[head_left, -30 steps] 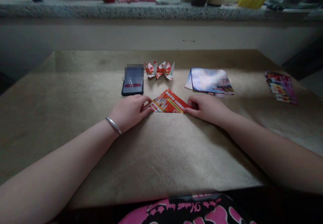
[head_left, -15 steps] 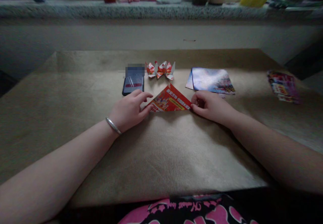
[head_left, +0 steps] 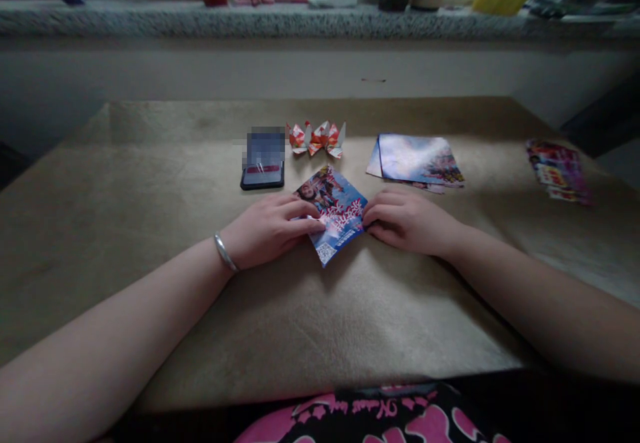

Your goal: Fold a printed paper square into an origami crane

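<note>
Nearest, black cloth with pink print (head_left: 370, 413) is seen below the gold-brown, leather-look tabletop (head_left: 310, 336). And here, mid-tabletop, a square sheet of glossy, blue-printed paper (head_left: 345, 213) is kept between two hands, turned diamond-wise, one corner pointed nearest. Its left side is pressed by the left hand (head_left: 267, 226), fingers laid over the print, not closed; its right corner appears pinched by the curled fingertips of the right hand (head_left: 407, 220). Here the risk is judged greatest: if the two sides are pulled unevenly, the paper could be skewed or torn; the near corner, pinned by nothing, could be bent by a brushing wrist. Just beyond the left hand, a black-cased rectangular phone (head_left: 263, 166) could be nudged by stray knuckles. Behind the sheet, red-and-white folded-paper figures (head_left: 320, 140) could be crushed, were the sheet shoved forward. Beyond the right hand, blue-and-white printed paper sheets (head_left: 417, 158) could be scattered by a sweep; far right, pink-and-purple printed leaflets (head_left: 557, 171) are little threatened.
</note>
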The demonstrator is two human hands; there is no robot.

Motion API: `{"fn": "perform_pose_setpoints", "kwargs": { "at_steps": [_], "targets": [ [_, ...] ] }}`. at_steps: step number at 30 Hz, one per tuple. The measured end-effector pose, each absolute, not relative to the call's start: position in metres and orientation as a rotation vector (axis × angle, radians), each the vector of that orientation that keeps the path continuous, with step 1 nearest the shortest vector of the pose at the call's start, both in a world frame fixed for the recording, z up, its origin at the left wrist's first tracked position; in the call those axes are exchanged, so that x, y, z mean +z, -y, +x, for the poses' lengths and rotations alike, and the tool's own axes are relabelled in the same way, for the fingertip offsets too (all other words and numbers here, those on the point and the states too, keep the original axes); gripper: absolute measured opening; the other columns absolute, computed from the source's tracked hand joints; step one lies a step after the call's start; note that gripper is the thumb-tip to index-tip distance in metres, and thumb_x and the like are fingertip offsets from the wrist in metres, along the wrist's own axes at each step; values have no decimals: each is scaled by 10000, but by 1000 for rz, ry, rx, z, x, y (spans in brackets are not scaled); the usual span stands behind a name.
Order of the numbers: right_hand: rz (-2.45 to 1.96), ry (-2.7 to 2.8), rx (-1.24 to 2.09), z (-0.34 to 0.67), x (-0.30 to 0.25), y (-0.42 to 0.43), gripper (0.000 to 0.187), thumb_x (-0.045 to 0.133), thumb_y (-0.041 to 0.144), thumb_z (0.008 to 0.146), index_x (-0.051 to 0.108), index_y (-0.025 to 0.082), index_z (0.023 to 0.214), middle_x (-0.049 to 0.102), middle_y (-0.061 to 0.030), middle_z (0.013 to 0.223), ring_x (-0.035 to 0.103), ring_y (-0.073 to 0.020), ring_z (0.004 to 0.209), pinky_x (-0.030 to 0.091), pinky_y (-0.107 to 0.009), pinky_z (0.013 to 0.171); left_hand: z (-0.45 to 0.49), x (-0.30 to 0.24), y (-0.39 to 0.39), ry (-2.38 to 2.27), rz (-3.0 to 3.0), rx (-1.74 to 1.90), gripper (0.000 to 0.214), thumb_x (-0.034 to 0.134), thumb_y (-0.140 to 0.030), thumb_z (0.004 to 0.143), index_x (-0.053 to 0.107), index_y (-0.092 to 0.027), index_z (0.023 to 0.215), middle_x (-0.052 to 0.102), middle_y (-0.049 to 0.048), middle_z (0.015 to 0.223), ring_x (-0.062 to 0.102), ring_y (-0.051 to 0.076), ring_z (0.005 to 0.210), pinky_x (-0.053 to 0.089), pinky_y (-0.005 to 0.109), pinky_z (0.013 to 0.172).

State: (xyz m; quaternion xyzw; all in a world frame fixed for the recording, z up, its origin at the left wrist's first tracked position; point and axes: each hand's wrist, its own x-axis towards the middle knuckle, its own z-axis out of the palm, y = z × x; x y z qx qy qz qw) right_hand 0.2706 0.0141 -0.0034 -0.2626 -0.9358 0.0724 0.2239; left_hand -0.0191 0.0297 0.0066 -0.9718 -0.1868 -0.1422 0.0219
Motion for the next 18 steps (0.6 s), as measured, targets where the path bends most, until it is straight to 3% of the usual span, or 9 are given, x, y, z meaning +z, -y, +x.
{"fn": "perform_pose_setpoints", "kwargs": {
  "at_steps": [7, 12, 18],
  "targets": [
    [-661, 2669, 115, 264, -5, -12, 179, 533, 288, 920, 674, 186, 964, 695, -70, 986, 618, -182, 895, 505, -314, 784, -19, 8, -30, 613, -3085, -452, 272, 444, -208, 954, 678, -235, 1089, 699, 51, 1106, 630, 175, 997, 532, 352, 883],
    [-668, 2692, 46, 263, -4, -12, 247, 485, 312, 946, 690, 186, 888, 701, -65, 925, 619, -173, 842, 503, -298, 739, -18, 3, -32, 618, -3079, -504, 283, 441, -182, 945, 678, -208, 1098, 695, 70, 1117, 635, 188, 1026, 540, 375, 905],
    [-708, 2706, 65, 263, -3, -10, 219, 556, 346, 902, 685, 176, 953, 695, -75, 944, 615, -195, 858, 501, -320, 742, -18, 5, -27, 617, -3116, -478, 270, 476, -222, 915, 653, -193, 1116, 672, 93, 1126, 617, 202, 1059, 526, 376, 929]
  ]
}}
